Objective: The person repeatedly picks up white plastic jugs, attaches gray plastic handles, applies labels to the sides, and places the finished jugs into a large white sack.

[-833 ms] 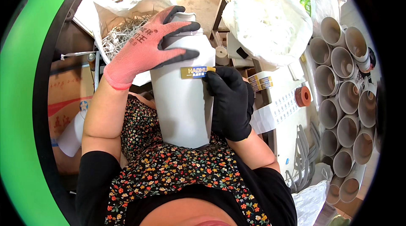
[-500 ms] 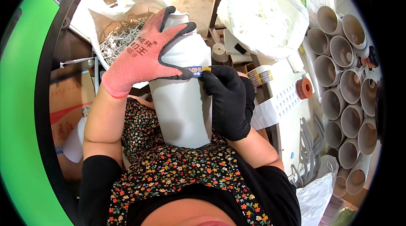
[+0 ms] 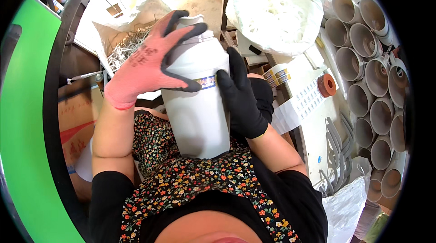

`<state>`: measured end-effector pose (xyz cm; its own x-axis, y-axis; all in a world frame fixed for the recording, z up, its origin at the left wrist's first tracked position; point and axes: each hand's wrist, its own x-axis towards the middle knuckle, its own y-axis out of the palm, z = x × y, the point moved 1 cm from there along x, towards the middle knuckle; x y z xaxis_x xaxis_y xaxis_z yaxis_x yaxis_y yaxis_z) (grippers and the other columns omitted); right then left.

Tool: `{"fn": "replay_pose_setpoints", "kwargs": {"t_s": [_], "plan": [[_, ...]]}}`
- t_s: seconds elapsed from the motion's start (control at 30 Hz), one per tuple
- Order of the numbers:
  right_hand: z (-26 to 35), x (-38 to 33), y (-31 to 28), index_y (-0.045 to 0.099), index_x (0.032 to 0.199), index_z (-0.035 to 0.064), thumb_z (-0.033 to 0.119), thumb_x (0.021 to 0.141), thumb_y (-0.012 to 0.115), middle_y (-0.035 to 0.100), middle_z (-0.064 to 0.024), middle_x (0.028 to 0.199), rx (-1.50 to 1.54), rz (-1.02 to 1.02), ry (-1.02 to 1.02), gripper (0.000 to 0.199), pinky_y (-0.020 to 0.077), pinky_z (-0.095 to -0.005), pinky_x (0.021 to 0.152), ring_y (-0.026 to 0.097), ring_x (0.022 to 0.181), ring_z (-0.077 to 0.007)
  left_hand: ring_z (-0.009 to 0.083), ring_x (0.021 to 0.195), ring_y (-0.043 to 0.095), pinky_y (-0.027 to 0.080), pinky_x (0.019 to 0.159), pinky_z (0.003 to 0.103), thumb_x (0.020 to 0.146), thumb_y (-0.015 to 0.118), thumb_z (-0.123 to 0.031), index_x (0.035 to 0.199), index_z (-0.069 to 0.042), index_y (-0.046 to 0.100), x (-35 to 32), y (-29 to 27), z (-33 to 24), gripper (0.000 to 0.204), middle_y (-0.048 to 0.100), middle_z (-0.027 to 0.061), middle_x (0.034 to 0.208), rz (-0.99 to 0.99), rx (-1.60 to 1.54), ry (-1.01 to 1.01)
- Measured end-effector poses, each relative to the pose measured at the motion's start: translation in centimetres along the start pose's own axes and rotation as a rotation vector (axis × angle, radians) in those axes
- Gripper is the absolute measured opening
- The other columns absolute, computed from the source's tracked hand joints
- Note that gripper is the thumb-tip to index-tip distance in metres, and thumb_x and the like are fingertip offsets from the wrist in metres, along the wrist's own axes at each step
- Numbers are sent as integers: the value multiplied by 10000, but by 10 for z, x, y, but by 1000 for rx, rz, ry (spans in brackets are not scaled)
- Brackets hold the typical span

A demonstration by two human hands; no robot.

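Note:
A pale grey plastic pipe fitting (image 3: 197, 120), wide-bodied with a stepped, narrower far end, rests on my lap against the flowered apron. My left hand (image 3: 152, 61), in a pink glove with dark fingertips, grips it from the left, fingers over the far part and thumb across the near face. Beside that thumb, a small blue-and-yellow label sticker (image 3: 207, 81) lies on the fitting. My right hand (image 3: 243, 100), black-gloved, is closed round the right side; its thumb touches the sticker's right end and its fingers reach along the edge. The fitting's underside is hidden.
On the right, a sticker sheet (image 3: 303, 102) and a brown tape roll (image 3: 326, 85) lie on a white table. Grey pipes (image 3: 361, 100) are stacked beyond. A white sack (image 3: 277, 13) of white rings stands ahead; metal pieces (image 3: 127, 50) fill a bag at left.
My right fingers have gone from pinching the sticker's end to spreading along the fitting's side. The sticker now lies flatter on the surface. The fitting has tilted slightly, and the view has shifted.

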<state>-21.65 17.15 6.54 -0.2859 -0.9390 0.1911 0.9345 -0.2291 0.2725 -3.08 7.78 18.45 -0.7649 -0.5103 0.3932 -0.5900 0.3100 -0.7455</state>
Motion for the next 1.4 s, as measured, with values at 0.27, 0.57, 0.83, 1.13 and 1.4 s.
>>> {"fn": "replay_pose_setpoints", "kwargs": {"t_s": [0.27,0.57,0.83,1.13,1.4], "plan": [[1,14,-36,514,1279,6,142,899,624,627,-124,1067,276,241,396,418,509,-311,829,602,993,-177,238,1163,523,413,1014,384,944,502,-246,1331,25,460,-12,-48,22,475,534,142,1298,-589,-558,-65],[-9,-43,-54,619,1145,116,325,790,675,591,-110,814,-770,323,-732,415,442,-410,685,583,776,-296,308,1334,350,304,1098,424,987,442,-252,1492,-66,222,-18,9,50,582,314,141,1480,-388,-764,-396],[45,-100,-409,541,1224,9,139,848,630,630,-94,1022,-880,-885,-256,408,459,-336,903,593,940,-246,282,1367,315,233,1137,399,814,541,0,1466,10,265,-47,57,10,708,315,139,1490,-391,-575,-398],[101,-156,-568,522,1274,111,377,876,573,468,-114,1384,556,-1661,8,482,271,-565,1049,336,1336,-363,281,1355,309,231,1133,419,807,560,-85,1460,47,229,-38,72,7,744,265,138,1510,-346,-623,-438],[115,-116,-493,571,1018,15,222,881,610,661,-118,837,-901,-1269,-81,251,502,-335,692,628,714,-246,287,1364,322,227,1139,404,791,556,-48,1467,16,244,-63,62,14,747,319,169,1490,-336,-653,-368]]}}
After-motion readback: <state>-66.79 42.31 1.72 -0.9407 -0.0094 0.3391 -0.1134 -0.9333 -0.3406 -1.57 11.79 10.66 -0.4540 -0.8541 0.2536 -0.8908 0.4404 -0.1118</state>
